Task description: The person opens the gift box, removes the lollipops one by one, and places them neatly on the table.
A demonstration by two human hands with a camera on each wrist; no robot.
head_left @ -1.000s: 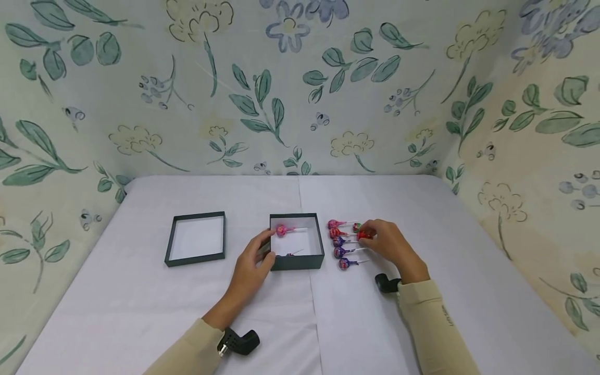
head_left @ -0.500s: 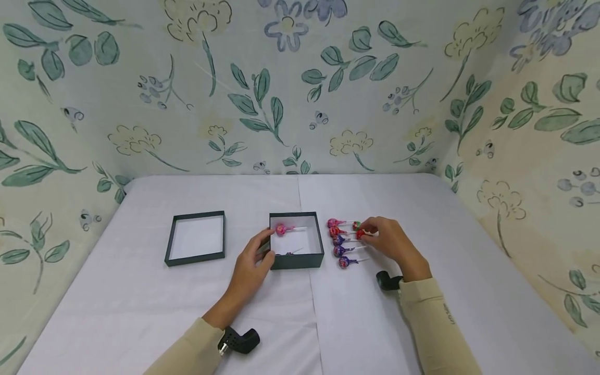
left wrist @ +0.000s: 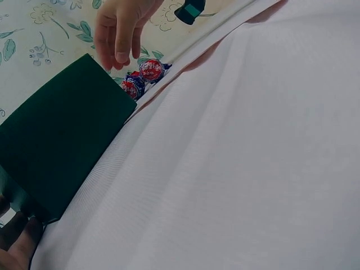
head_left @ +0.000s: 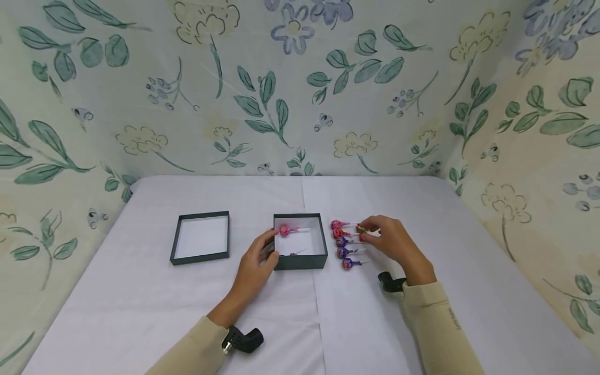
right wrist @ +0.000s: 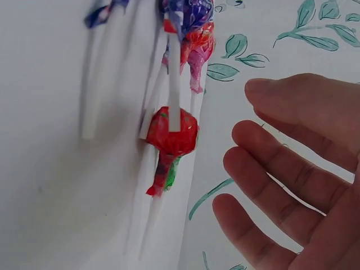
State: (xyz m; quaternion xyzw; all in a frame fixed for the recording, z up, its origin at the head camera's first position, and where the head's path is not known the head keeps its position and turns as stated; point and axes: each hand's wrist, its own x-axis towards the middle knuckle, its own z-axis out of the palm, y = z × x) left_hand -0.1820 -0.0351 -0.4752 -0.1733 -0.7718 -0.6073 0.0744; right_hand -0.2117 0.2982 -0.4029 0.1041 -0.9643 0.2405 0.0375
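Note:
A dark green box (head_left: 302,262) with a white inside stands mid-table, open at the top. My left hand (head_left: 253,268) rests against its left side, thumb near the front corner. Inside lie a pink lollipop (head_left: 285,229) and, partly hidden by the front wall, a darker one. To the right, several lollipops (head_left: 344,252) form a column, heads to the left. My right hand (head_left: 392,240) hovers beside the column. In the right wrist view its fingers (right wrist: 281,163) are spread and loosely bent, apart from a red and green lollipop (right wrist: 174,144).
A shallow green-rimmed lid (head_left: 202,237) lies inside up, left of the box. White cloth (head_left: 262,333) covers the table, with creases toward the front. Floral fabric (head_left: 281,104) rises behind it and along the sides.
My right fingertips have parted at the red and green lollipop. My left hand stays against the box. The head view has shifted slightly.

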